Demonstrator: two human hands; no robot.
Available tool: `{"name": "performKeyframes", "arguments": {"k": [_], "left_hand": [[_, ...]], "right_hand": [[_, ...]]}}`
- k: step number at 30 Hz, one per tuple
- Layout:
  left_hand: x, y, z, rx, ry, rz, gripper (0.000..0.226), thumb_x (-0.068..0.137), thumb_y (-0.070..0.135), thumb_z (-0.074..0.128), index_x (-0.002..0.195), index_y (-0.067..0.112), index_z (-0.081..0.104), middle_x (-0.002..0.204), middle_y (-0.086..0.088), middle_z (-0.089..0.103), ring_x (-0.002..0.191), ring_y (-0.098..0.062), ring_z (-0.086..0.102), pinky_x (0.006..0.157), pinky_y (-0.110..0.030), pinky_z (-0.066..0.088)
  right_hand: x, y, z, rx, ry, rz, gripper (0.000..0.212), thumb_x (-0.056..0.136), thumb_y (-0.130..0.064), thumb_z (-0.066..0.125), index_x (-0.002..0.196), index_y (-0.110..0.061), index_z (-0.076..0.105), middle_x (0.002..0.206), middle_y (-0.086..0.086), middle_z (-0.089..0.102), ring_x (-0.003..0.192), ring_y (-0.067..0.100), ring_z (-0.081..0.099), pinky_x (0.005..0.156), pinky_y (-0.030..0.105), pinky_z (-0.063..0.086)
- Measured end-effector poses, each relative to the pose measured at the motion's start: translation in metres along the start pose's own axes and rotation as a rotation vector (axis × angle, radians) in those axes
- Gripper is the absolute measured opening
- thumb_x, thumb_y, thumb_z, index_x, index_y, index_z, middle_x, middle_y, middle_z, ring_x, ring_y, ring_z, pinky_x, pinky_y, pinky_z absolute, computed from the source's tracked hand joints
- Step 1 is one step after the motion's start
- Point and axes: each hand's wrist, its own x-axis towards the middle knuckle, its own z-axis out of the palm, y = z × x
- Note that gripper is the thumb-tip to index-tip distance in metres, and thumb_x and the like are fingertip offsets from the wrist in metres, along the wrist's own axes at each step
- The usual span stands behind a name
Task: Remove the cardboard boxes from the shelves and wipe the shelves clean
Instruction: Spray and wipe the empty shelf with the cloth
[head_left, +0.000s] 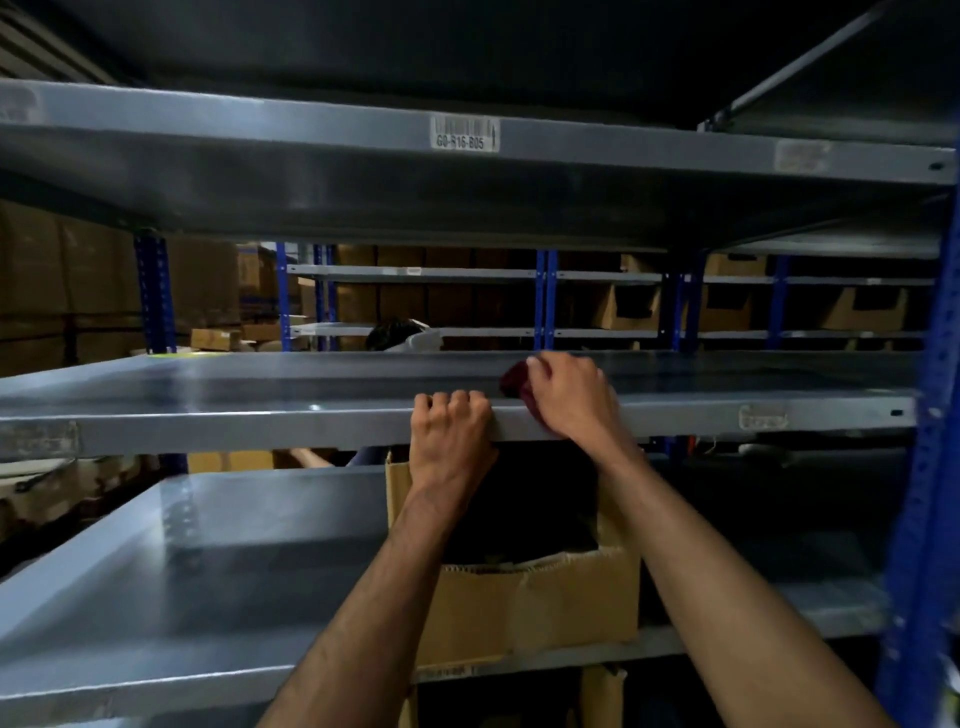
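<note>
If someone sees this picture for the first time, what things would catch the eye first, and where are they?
First the two hands at the centre: the left hand grips the front edge of the middle shelf, and beside it the right hand holds a dark red cloth on that shelf. Below them, an open cardboard box stands on the lower shelf. Above, a barcode label sits on the upper shelf's front edge.

Your shelf (260, 400) is smooth grey-painted metal with a dull sheen; the cloth (514, 382) at its front edge is dark red fabric; the box (530, 608) below is matt corrugated cardboard.
</note>
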Motion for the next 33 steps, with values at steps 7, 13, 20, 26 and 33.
{"name": "performKeyframes", "arguments": {"k": [7,13,20,26,33], "left_hand": [[-0.001,0.001,-0.003,-0.001,0.001,-0.021,0.026,0.081,0.039,0.072,0.098,0.020,0.069,0.095,-0.003,0.072,0.086,-0.022,0.067,0.081,-0.037,0.046],[0.003,0.011,-0.006,-0.006,-0.061,-0.038,0.037,0.079,0.043,0.074,0.104,0.016,0.065,0.099,-0.006,0.070,0.090,-0.023,0.065,0.084,-0.039,0.046],[0.004,0.011,-0.004,-0.096,-0.042,0.076,0.043,0.080,0.054,0.065,0.109,0.023,0.059,0.109,0.000,0.068,0.102,-0.020,0.063,0.094,-0.038,0.044],[0.007,0.006,-0.020,-0.143,-0.172,0.131,0.054,0.078,0.048,0.070,0.122,0.022,0.054,0.122,0.001,0.063,0.115,-0.021,0.058,0.102,-0.039,0.041],[0.031,0.048,-0.022,-0.137,-0.346,0.199,0.064,0.081,0.048,0.070,0.136,0.024,0.047,0.126,-0.001,0.060,0.115,-0.021,0.056,0.097,-0.039,0.046]], "right_hand": [[-0.050,0.028,0.008,-0.061,0.107,-0.548,0.033,0.103,-0.029,0.050,0.130,-0.015,0.062,0.122,0.003,0.065,0.112,0.019,0.056,0.104,0.038,0.043],[-0.024,0.011,0.003,-0.100,0.152,-0.149,0.034,0.106,-0.037,0.030,0.099,-0.024,0.061,0.094,-0.003,0.064,0.087,0.019,0.061,0.081,0.034,0.047],[-0.039,0.063,-0.009,0.020,-0.112,-0.641,0.054,0.104,-0.032,0.049,0.154,-0.028,0.032,0.160,-0.007,0.031,0.149,0.011,0.024,0.122,0.023,0.013],[-0.011,0.104,-0.045,0.201,-0.219,-0.505,0.046,0.091,-0.028,0.069,0.136,-0.029,0.059,0.142,-0.008,0.049,0.131,0.006,0.044,0.112,0.039,0.041],[-0.012,0.108,-0.039,0.281,-0.110,-0.529,0.044,0.084,-0.029,0.078,0.126,-0.022,0.069,0.112,-0.002,0.054,0.105,0.013,0.053,0.094,0.028,0.048]]}}
